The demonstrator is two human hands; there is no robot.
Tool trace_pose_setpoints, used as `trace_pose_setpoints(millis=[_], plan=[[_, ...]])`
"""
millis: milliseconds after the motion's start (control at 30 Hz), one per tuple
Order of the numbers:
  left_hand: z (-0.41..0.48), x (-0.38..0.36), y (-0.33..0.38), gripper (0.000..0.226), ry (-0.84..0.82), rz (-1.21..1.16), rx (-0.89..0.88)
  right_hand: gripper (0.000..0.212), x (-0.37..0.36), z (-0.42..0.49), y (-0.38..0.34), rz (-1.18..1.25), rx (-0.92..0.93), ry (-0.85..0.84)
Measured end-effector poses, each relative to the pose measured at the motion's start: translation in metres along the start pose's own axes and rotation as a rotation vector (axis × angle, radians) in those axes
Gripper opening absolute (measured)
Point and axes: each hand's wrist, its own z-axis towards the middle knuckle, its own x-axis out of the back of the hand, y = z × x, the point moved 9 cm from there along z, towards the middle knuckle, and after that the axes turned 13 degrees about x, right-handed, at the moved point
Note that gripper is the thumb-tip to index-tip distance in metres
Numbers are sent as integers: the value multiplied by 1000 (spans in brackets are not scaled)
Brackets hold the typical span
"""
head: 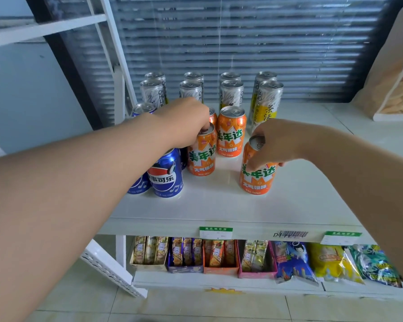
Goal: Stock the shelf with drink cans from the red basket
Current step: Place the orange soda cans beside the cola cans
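white shelf (300, 201) w/ drink cans. left hand (184, 122) reaches in from the left edge, fingers curled onto the top rim of an upright orange can (201, 156) mid-shelf. right hand (279, 142) grips a 2nd orange can (257, 180) round its upper half, nearer the front edge, leaning a little. 3rd orange can (232, 133) stands behind, btwn them. blue cola cans (165, 177) sit twd the front-left corner, tall silver cans (230, 94) in rows along the back edge. snack packs (293, 261) on the shelf below.
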Motion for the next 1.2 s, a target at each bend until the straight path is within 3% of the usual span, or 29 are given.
trace_pose_setpoints(millis=[200, 533, 600, 767, 900, 1067, 1200], plan=[[6, -2, -1, 22, 2, -14, 8, 41, 0, 1, -1, 0, 7, 15], [1, -1, -3, 35, -4, -88, 30, 43, -5, 6, 5, 89, 31, 80], [0, -1, -4, 35, -5, -94, 32, 48, -5, 6, 9, 175, 11, 168], [1, -3, -5, 40, -29, -103, 47, 75, -26, -6, 18, 565, 28, 602], [2, -4, -7, 46, -38, -148, 60, 96, -67, -18, 33, 689, -65, 739], [3, -4, -10, 41, -27, -185, 69, 62, -79, -11, 39, 649, -94, 798], [3, -5, -12, 44, -30, -205, 65, 56, -77, 2, 36, 603, -77, 776]])
